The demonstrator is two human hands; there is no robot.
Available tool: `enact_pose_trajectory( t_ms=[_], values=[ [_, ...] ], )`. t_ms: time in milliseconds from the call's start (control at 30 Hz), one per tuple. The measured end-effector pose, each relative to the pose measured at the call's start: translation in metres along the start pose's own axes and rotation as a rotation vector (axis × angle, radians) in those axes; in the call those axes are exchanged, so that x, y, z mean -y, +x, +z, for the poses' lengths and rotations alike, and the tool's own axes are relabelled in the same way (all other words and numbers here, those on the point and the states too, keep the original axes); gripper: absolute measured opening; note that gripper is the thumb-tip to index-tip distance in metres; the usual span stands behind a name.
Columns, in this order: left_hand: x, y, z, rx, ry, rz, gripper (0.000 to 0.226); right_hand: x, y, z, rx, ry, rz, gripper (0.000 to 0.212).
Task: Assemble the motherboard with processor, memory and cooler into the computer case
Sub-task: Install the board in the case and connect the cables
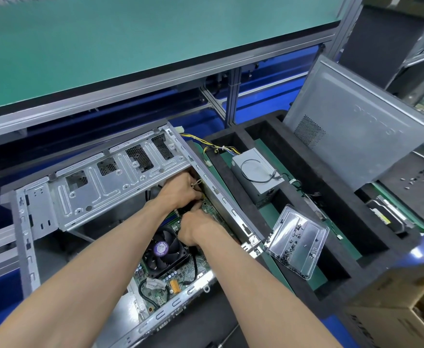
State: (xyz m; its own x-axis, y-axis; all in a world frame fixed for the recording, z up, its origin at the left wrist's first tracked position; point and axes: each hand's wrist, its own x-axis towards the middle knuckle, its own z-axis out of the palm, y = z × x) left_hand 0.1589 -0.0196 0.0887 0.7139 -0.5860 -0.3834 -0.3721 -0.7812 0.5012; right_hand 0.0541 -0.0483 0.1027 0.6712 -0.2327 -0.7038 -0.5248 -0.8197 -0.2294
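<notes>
The silver computer case [100, 187] lies open on its side in front of me. The green motherboard [196, 270] sits inside it, with the black cooler fan [165, 249] and its purple label on top. Memory slots [174, 214] show just beyond the fan, mostly hidden by my arms. My left hand [180, 189] is deep in the case by the right wall, fingers curled round a thin light-coloured cable [197, 183]. Just below it, my right hand [196, 229] pinches something small at the board's far edge; the fingertips hide what it is.
A black foam tray [331, 259] to the right holds a grey power supply [258, 172] with loose wires and a clear plastic tray of screws [296, 244]. The case's side panel [356, 126] leans behind. A hard drive [386, 217], several loose screws [417, 182] and a cardboard box [394, 310] lie further right.
</notes>
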Motion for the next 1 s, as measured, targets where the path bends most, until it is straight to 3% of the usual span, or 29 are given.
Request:
enact_pose_trajectory(
  t_ms=[233,1000],
  values=[
    [0.0013,0.0013,0.0004,0.008,-0.001,0.008,0.027,-0.0001,0.0003,0.0004,-0.01,0.003,-0.013,0.066],
    [0.0024,-0.0017,0.0049,-0.033,-0.063,-0.018,0.015,0.001,0.0015,0.0002,0.002,0.006,0.002,0.068]
  ],
)
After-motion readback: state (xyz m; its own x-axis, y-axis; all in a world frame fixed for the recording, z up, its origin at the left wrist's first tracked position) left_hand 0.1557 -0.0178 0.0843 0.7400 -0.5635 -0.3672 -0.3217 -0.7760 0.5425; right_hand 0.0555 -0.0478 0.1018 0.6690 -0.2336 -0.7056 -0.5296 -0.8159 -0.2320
